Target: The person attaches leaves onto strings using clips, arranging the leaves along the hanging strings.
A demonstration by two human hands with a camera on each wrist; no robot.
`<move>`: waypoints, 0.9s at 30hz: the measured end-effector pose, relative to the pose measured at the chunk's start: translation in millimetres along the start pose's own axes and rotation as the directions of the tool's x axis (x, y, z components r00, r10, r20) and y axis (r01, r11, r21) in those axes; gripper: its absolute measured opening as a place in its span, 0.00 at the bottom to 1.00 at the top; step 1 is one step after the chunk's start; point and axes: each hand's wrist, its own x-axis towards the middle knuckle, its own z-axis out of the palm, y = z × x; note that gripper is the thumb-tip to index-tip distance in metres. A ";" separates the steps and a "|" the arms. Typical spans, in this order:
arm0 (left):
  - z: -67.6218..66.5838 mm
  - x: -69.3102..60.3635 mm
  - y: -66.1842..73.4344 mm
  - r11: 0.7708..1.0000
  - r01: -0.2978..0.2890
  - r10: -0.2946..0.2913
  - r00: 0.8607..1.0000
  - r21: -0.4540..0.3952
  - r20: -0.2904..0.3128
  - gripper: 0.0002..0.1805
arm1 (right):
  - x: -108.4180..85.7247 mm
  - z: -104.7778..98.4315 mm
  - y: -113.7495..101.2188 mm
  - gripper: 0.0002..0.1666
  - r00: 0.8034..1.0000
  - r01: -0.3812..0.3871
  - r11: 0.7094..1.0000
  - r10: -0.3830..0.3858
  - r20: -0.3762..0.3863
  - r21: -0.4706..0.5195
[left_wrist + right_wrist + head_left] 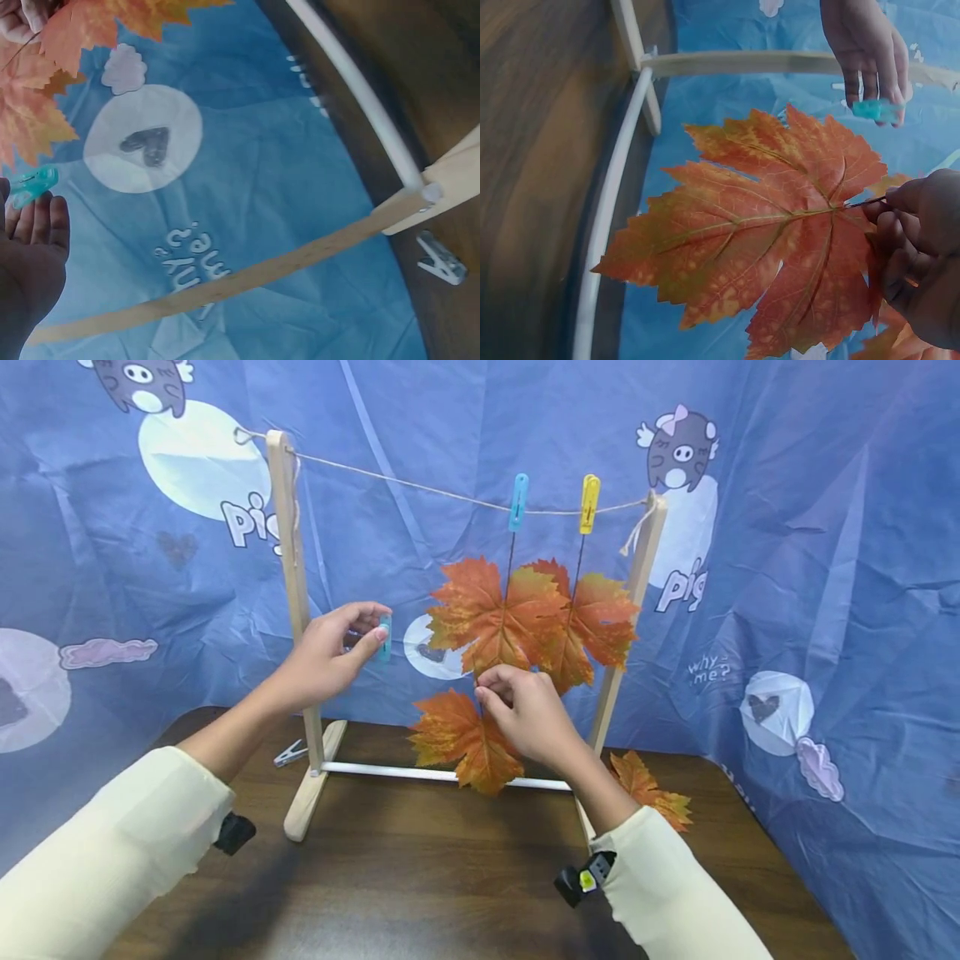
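My left hand (330, 647) pinches a teal clothespin (385, 637) between thumb and fingers, left of the hanging leaves. The same clothespin (876, 111) shows in the right wrist view. With thumb and fingertips my right hand (528, 710) holds an orange maple leaf (480, 747) by its thin dark stem, the blade hanging below the fingers. Two more leaves hang above it, partly overlapping: the left leaf (498, 618) from a blue clothespin (518, 502), the right leaf (600, 618) from a yellow clothespin (590, 503). Both clothespins grip the string (420, 487).
A wooden frame with a left post (291, 543), right post (637, 585) and white bottom bar (397, 770) stands on the brown table (420, 868). A pale clothespin (290, 753) lies by the left foot. Another leaf (651, 791) lies at right. Blue printed cloth (862, 610) surrounds everything.
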 end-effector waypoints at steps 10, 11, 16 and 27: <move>-7.7 19.0 18.3 0.998 -0.059 0.059 0.998 0.017 -0.034 0.20 | 22.4 -5.2 -21.1 0.09 0.998 0.037 0.999 -0.036 -0.044 0.019; -8.4 21.5 19.9 0.997 -0.069 0.070 0.997 0.020 -0.041 0.20 | 24.4 -5.7 -21.6 0.09 0.998 0.034 0.999 -0.033 -0.052 0.021; -12.8 34.0 29.8 0.992 -0.117 0.120 0.990 0.043 -0.070 0.19 | 34.6 -8.6 -25.1 0.08 0.996 0.016 0.999 -0.011 -0.093 0.045; -23.2 69.7 63.8 0.960 -0.241 0.258 0.958 0.139 -0.122 0.19 | 56.9 -17.4 -39.3 0.10 0.988 -0.065 0.998 0.067 -0.138 0.016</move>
